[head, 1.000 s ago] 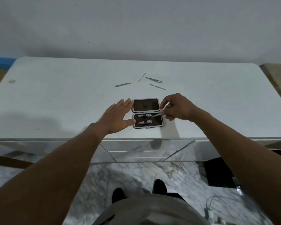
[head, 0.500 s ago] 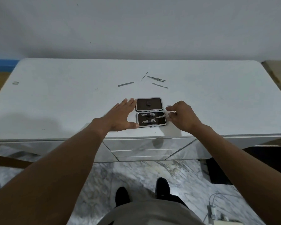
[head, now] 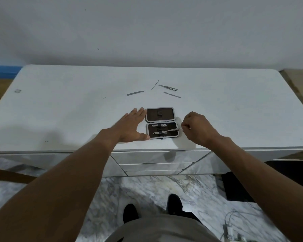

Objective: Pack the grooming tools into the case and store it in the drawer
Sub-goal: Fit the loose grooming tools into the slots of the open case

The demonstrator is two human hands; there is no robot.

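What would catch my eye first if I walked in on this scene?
Probably the small open case near the front edge of the white table, with the left hand flat beside it and the right hand sliding a thin metal tool into it. Behind lie four more loose tools.

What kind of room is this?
Probably a bedroom or dressing room at home. A white dresser with mirrored drawers stands against a plain wall, the floor is marble-patterned, and an open manicure case lies on top.
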